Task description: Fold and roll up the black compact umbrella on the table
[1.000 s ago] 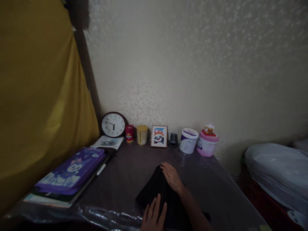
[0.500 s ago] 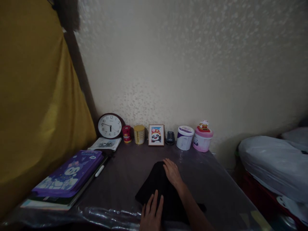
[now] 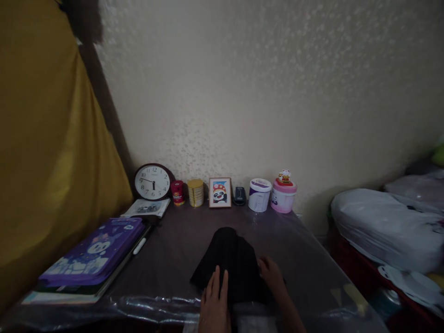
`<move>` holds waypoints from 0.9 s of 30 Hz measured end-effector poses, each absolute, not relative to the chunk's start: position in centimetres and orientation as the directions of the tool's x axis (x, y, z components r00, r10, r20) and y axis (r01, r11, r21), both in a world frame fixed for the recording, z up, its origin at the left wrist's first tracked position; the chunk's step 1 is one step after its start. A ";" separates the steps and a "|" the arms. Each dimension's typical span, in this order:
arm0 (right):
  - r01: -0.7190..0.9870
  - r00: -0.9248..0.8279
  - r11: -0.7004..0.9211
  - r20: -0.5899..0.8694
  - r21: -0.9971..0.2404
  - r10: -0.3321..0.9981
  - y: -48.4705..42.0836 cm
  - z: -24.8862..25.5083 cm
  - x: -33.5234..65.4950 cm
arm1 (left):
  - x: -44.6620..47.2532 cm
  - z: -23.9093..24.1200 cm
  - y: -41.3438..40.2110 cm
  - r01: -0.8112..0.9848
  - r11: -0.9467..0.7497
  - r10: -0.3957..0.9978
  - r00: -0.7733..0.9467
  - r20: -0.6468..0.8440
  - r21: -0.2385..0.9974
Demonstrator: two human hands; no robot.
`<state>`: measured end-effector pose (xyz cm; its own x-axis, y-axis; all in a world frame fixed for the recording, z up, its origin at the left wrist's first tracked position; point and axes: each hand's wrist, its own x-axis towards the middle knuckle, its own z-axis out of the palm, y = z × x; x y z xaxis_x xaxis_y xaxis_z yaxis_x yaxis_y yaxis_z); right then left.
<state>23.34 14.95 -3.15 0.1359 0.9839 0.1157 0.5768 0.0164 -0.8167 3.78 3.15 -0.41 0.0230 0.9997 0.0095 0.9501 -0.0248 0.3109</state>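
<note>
A black cloth item [image 3: 231,259] with a rounded top lies on the table in front of me; its exact kind is hard to make out in the dim light. My left hand [image 3: 214,300] rests on its near left part, fingers stretched out and lying flat. At the item's right edge my right hand [image 3: 272,275] has its fingers curled in, closed on the edge of the fabric. The near lower part of the cloth is partly hidden between my hands.
A plastic-covered table [image 3: 166,263] bears a purple case [image 3: 93,252] on books at left and a white pen [image 3: 139,246]. Along the wall stand a clock [image 3: 152,182], a picture frame [image 3: 219,192], a white tin [image 3: 260,196] and a pink tub [image 3: 283,196]. White bags [image 3: 385,226] lie at right.
My right hand has moved from the cloth's far top down to its right edge, and its fingers have closed. My left hand stays flat on the cloth. The view has shifted slightly right.
</note>
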 end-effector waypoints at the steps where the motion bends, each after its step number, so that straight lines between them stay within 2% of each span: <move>1: 0.577 0.141 -0.001 0.098 -0.817 0.985 14.7 -3.2 23.4 | 3.8 -0.4 3.1 0.953 -0.027 1.000 0.023 0.019 0.303; 7: 0.570 0.109 -0.071 -0.010 -0.819 0.994 14.1 -2.7 23.6 | 4.1 -0.2 2.9 0.962 0.002 0.999 -0.014 0.043 0.273; 9: 0.647 0.089 0.029 0.113 -0.762 0.990 14.2 -2.1 23.3 | 4.3 0.0 2.9 0.966 0.016 0.999 -0.027 0.041 0.258; 11: 0.712 0.046 0.187 0.310 -0.677 0.950 14.2 -1.4 22.5 | 4.4 0.3 2.9 0.969 0.041 0.998 -0.050 0.031 0.242; 14: 0.701 -0.092 0.397 0.477 -0.592 0.874 13.9 -0.3 20.4 | 4.6 0.5 2.9 0.972 0.054 0.998 -0.061 0.023 0.228; 16: 0.695 -0.229 0.482 0.471 -0.534 0.852 13.6 -0.1 19.0 | 4.5 0.6 3.0 0.973 0.048 0.998 -0.055 0.022 0.225; 18: 0.747 -0.311 0.482 0.400 -0.457 0.862 13.6 -0.1 18.4 | 4.4 0.7 3.0 0.972 0.039 0.999 -0.041 0.002 0.230; 21: 0.859 -0.250 0.368 0.334 -0.356 0.909 14.0 -0.4 18.7 | 4.2 0.9 3.1 0.972 0.034 0.999 -0.028 -0.031 0.233; 24: 0.849 -0.236 0.396 0.421 -0.349 0.876 14.6 -0.4 19.1 | 4.1 0.9 3.2 0.970 0.034 0.998 -0.021 -0.057 0.241; 27: 0.788 -0.330 0.500 0.439 -0.360 0.836 15.0 -0.8 18.7 | 4.2 0.9 3.2 0.968 0.033 0.998 -0.019 -0.058 0.250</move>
<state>18.67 15.01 -0.81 -0.3298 0.8360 0.4386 0.7880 0.4996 -0.3598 4.23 3.24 0.92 -0.0193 0.9981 -0.0583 0.9676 0.0334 0.2502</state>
